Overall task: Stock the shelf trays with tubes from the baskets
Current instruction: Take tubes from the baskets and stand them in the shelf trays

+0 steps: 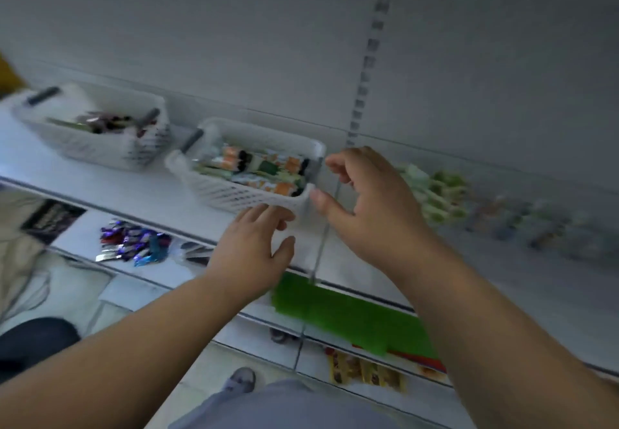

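Tubes are piled in the white basket just left of frame centre, lying flat with their long axis running left to right across the picture, roughly along the shelf. Both hands sit at the basket's right end. The left hand is below it, straight fingers touching the near corner, gripping nothing. The right hand is just right of the end wall, fingers loosely curved, nothing in it, thumb right by the rim. So the tubes are up and left of both hands, and I'd guess the right one is nearer. Already-stocked tubes lie blurred at centre right; a second basket sits upper left.
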Demonstrator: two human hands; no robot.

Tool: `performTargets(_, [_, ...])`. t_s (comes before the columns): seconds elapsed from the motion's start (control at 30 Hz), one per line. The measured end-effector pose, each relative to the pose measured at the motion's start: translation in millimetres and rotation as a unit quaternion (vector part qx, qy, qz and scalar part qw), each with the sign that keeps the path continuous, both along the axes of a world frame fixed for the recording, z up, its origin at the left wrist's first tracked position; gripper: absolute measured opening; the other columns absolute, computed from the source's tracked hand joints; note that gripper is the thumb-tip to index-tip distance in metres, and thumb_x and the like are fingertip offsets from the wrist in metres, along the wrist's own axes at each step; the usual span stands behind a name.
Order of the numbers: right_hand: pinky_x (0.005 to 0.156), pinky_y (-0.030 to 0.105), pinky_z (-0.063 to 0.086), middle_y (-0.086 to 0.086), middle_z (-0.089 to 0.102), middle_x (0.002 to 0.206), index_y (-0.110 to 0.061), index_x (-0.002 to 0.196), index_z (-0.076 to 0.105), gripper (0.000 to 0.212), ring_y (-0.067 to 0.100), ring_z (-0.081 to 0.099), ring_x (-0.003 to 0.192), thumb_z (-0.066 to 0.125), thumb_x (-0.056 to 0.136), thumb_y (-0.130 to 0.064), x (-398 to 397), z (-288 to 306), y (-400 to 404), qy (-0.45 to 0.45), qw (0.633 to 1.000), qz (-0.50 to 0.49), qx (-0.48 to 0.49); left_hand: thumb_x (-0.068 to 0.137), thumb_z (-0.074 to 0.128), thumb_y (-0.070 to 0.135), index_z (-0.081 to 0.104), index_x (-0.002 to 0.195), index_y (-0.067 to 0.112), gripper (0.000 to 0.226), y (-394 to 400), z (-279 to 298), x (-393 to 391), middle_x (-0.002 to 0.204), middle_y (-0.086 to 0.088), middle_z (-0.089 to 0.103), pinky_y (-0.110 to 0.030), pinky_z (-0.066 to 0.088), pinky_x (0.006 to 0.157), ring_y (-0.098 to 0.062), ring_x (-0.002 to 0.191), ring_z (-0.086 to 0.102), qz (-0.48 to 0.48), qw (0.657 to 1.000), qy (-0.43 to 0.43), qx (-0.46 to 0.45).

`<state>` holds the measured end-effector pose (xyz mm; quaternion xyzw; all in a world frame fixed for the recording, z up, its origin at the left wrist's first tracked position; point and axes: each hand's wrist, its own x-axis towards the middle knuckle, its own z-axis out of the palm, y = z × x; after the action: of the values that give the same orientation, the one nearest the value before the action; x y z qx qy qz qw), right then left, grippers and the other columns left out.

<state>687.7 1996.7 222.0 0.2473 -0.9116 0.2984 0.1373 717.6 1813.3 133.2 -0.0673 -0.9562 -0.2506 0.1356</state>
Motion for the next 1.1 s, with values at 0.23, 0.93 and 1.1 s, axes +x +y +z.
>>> performTargets(0.23, [0.079,0.030,0.044,-0.011,0.048,0.101,-0.023,0.114,0.057,0.034,0.013,0.052,0.096,0.063,0.086,-0.042,-12.1,12.0,-150.5,0.028,0.999,0.036,0.005,0.087,0.061,0.032,0.058,0.118,0.025,0.032,-162.7,11.0,11.6,0.097,0.013,0.053,-0.030,0.044,0.081,-0.012,0.094,0.051,0.109,0.994,-0.001,0.008])
performTargets(0.93, [0.076,0.032,0.047,0.003,0.060,0.099,-0.019,0.104,0.058,0.022,0.020,0.056,0.087,0.041,0.100,-0.033,-173.4,-18.6,-435.2,-0.209,0.949,0.069,0.226,0.087,0.053,0.029,0.060,0.112,0.026,0.025,-440.1,30.9,-106.7,0.103,0.010,0.058,-0.030,0.046,0.078,-0.015,0.095,0.054,0.061,0.997,0.028,0.044])
performTargets(1.1, [0.085,0.038,0.046,0.004,0.053,0.085,-0.014,0.083,0.051,0.041,0.024,0.055,0.084,0.025,0.105,-0.037,-183.8,-17.2,-468.9,-0.254,0.881,0.114,0.381,0.083,0.060,0.016,0.064,0.104,0.021,0.022,-477.5,41.0,-141.0,0.100,0.007,0.060,-0.030,0.047,0.078,-0.019,0.092,0.057,-0.016,0.999,0.033,0.013])
